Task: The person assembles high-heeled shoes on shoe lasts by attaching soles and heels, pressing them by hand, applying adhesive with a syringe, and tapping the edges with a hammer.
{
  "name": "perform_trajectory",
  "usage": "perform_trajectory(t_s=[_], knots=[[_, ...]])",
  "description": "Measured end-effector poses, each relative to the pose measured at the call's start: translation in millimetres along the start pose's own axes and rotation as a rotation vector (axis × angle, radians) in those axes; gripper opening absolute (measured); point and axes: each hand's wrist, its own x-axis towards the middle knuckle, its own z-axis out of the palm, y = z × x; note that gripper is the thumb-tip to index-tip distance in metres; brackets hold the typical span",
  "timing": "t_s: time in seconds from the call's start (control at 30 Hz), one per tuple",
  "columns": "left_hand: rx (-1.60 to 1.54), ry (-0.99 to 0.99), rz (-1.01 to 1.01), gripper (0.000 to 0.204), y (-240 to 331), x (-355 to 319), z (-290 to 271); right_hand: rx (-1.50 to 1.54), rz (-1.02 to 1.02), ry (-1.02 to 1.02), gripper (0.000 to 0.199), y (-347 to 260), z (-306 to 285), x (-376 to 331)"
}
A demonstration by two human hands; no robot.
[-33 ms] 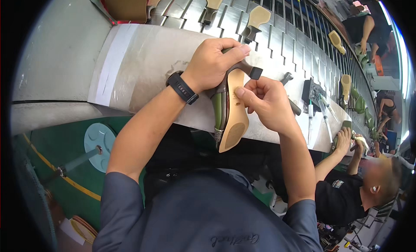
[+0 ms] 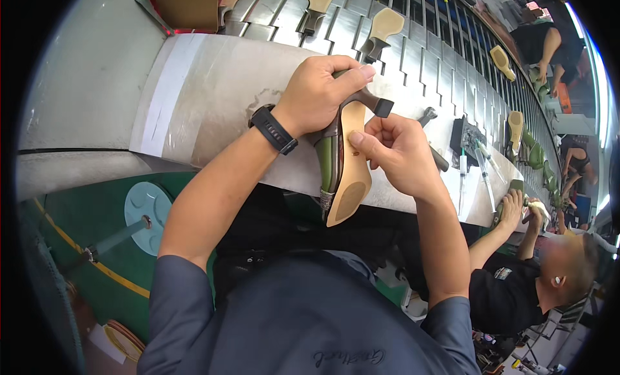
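Nearest, across the front of a dark blue-grey shirt (image 2: 290,304), cursive lettering (image 2: 349,357) in one raised line. Just beyond, at the near edge of a pale, stained bench (image 2: 219,97), a shoe (image 2: 352,181) held sole-up with toe toward the body: smooth tan sole with a coarser oval at the forepart, dark marks too small to read, green upper, glittery band near the toe, brown heel with squared black tip. Left hand (image 2: 318,96) wrapped around the heel end, black watch (image 2: 273,130) at the wrist. Right hand (image 2: 399,152) with thumb on the sole, fingers curled; cannot tell whether pinching anything. Farther right, a metal-headed tool (image 2: 428,115), slim clear syringes (image 2: 463,175), then a co-worker (image 2: 510,304) in black, pale printed patch (image 2: 502,273) illegible. Beyond, slatted metal conveyor (image 2: 420,65) bearing tan-soled shoes (image 2: 386,24).
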Motion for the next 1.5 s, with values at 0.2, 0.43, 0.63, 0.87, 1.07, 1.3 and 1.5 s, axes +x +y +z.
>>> perform_trajectory(t_s=[0.2,0.43,0.63,0.87,1.07,1.3,1.5], knots=[[0.04,0.092,0.023,0.039,0.5,-2.4,4.1,-0.009,0.021,-0.109,0.044,-8.7,1.7,6.4],[0.097,0.126,0.023,0.042,-0.1,-3.3,4.3,-0.132,0.065,-0.063,0.041,-12.0,7.9,8.2],[0.13,0.122,-0.03,0.06,0.9,-3.6,0.8,-0.061,0.024,0.017,0.041,-10.6,17.8,13.8],[0.07,0.112,0.019,0.078,-12.2,-3.3,-4.7,0.018,0.0,0.111,0.047,2.9,24.3,27.9],[0.118,0.109,0.06,0.078,-12.9,1.5,-5.7,0.192,-0.044,0.175,0.036,16.8,35.2,24.4],[0.125,0.114,-0.021,0.075,-4.0,-2.0,-9.3,0.296,0.077,-0.165,0.079,-2.3,26.4,-14.6],[0.149,0.082,-0.044,0.07,-10.0,0.9,-12.9,0.198,-0.05,-0.008,0.053,-5.8,35.3,19.7]])
